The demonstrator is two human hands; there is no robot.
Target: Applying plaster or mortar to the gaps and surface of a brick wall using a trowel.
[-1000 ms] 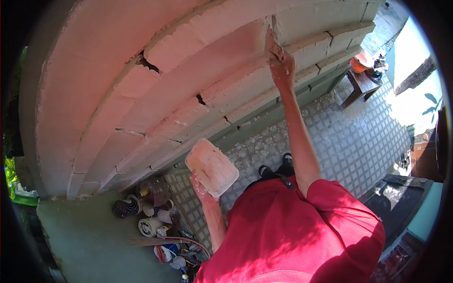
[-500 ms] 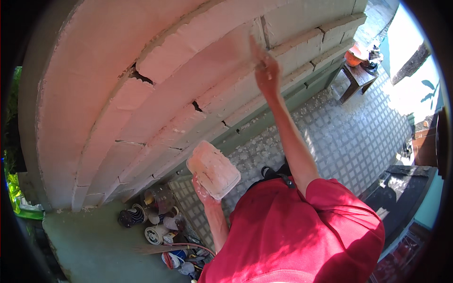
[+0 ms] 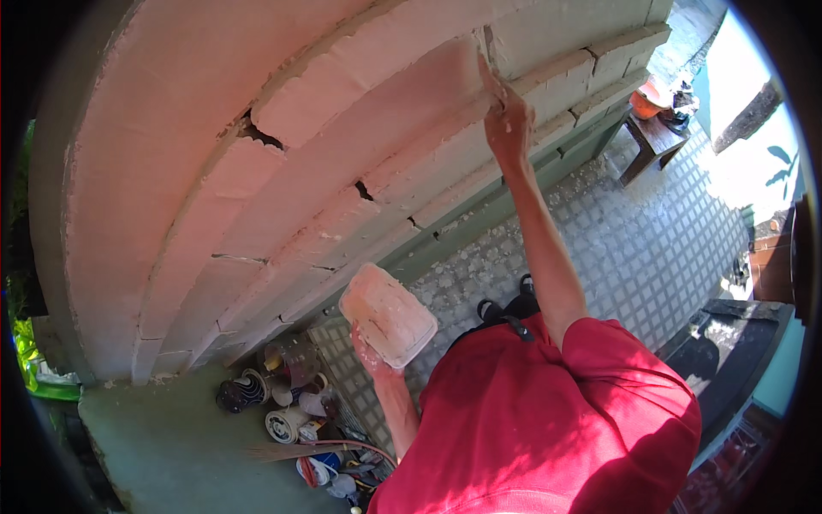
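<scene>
My left hand [image 3: 374,353] grips a white rectangular plastic tub [image 3: 413,349] from the side. Pale paste lies in it and smears its surface. Out in front, my right arm reaches up to the wall [image 3: 342,146], and my right hand [image 3: 511,128] is closed around a putty knife [image 3: 490,79]. The blade meets the wall by a vertical joint [image 3: 489,44] between the stepped blocks. Fingers hide most of the knife's handle. Dried paste marks both hands.
Gaps such as a dark hole [image 3: 257,133] break the wall's ledges. Below are a patterned tile floor [image 3: 616,248] and, lower left, several buckets [image 3: 284,424] and a broom [image 3: 295,451]. A small wooden bench [image 3: 655,141] bears an orange bowl [image 3: 646,104].
My right hand has moved slightly right and down, and the knife blade now sits at the wall joint. The tub in my left hand has barely shifted.
</scene>
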